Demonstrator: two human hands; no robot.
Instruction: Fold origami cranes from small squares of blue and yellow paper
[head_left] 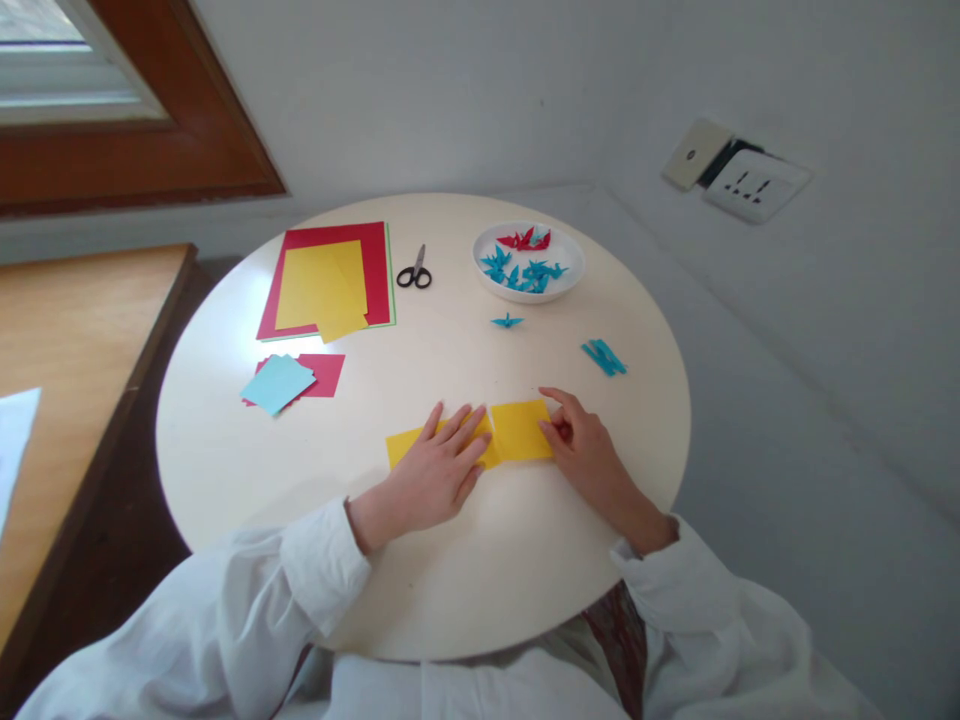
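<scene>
A strip of yellow paper (523, 432) lies near the front of the round white table, with a split or tear showing between its left and right parts. My left hand (431, 470) rests flat on the left part, fingers spread. At the right end, my right hand (589, 452) pinches the paper's edge between thumb and fingers. Beyond the hands sits a single blue paper crane (508, 321). Some folded blue paper strips (604, 357) lie to the right of it.
A white plate (480, 272) at the back holds red and blue paper cranes. Black-handled scissors (415, 273) lie left of it. Large red and yellow sheets (322, 285) are stacked at the back left, with light blue squares (277, 385) in front. A wooden desk (90, 330) stands at the left.
</scene>
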